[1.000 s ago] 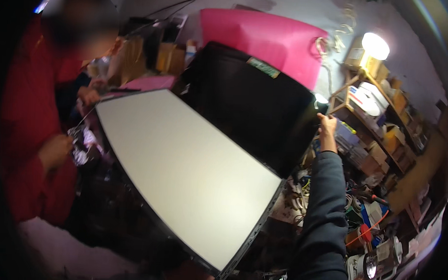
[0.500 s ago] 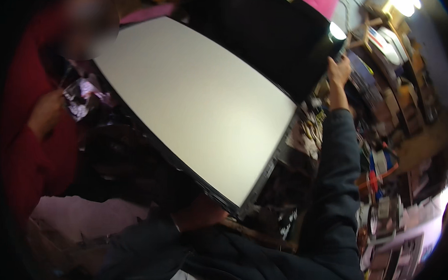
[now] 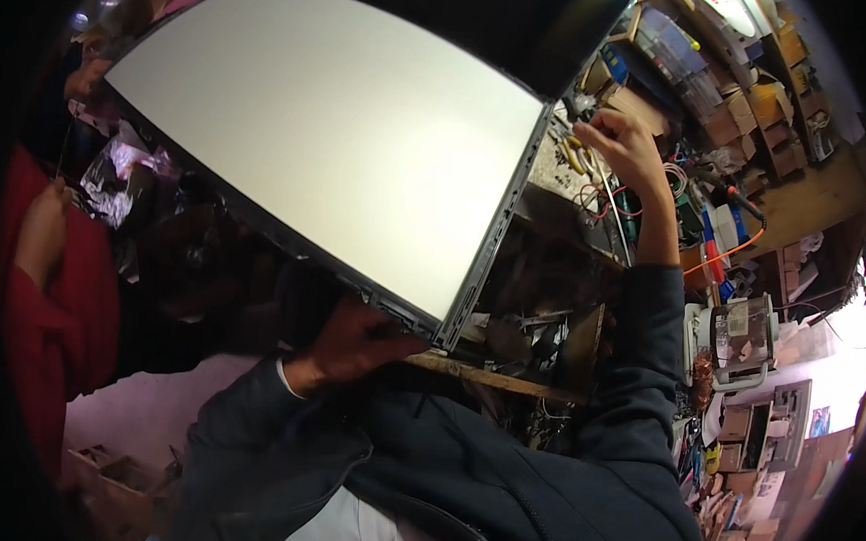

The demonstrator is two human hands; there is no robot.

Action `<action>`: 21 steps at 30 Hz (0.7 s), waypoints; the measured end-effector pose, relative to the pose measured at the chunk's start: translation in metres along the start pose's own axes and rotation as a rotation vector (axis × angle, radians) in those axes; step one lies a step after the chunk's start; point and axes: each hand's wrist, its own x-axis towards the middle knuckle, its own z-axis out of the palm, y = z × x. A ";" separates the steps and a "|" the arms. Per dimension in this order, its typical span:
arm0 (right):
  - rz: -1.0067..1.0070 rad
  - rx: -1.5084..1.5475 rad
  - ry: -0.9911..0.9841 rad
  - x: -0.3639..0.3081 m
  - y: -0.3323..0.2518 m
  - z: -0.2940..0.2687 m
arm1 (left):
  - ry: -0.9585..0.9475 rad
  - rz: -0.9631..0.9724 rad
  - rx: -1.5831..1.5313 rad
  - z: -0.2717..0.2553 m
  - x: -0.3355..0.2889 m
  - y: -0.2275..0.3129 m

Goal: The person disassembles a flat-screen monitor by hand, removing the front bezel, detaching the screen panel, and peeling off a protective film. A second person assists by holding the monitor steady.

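A large flat screen frame (image 3: 481,263) with a bright white sheet (image 3: 342,143) across its face lies tilted before me. My left hand (image 3: 359,342) grips the frame's near corner, with the thumb along the edge and the other fingers hidden beneath. Just past the frame's right edge is my right hand (image 3: 628,153), raised with its fingers curled. Whatever those fingers may hold cannot be made out. A dark glossy panel (image 3: 518,30) rises behind the white sheet, and its lower right edge ends a little above my right hand.
At left stands a person in a red sleeve (image 3: 59,324), one hand (image 3: 82,82) at the frame's far left corner. A cluttered workbench (image 3: 541,169) holds yellow-handled pliers (image 3: 575,156) and wires. Shelves of cardboard boxes (image 3: 773,106) line the right side.
My right hand has left the dark panel's side edge and come lower and nearer, its fingers curling. The frame appears shifted up and left in view, with my left hand still at its corner.
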 end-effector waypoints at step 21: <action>-0.003 0.419 0.120 -0.113 -0.071 0.075 | -0.115 -0.276 -0.548 -0.001 0.024 0.048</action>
